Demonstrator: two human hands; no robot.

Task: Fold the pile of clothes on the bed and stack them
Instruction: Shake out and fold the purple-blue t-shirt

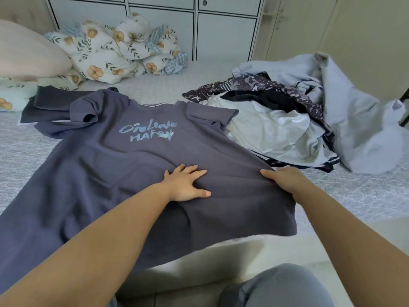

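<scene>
A dark blue-grey T-shirt (124, 165) with pale blue lettering lies spread front-up across the bed, its hem hanging over the near edge. My left hand (187, 185) presses flat on the shirt's lower middle, fingers spread. My right hand (285, 180) grips the shirt's right side edge, thumb on top and fingers tucked under the cloth. To the right sits the unfolded pile (298, 120): a white garment, a dark patterned piece, black cloth and a large pale blue garment. A folded dark garment (48, 105) lies at the left beyond the shirt's sleeve.
A floral duvet (124, 49) is bunched at the head of the bed beside a pink pillow (26, 54). White cabinets (199, 25) stand behind. The grey patterned bedsheet (354, 196) shows at the right. My knee (285, 286) is at the bottom.
</scene>
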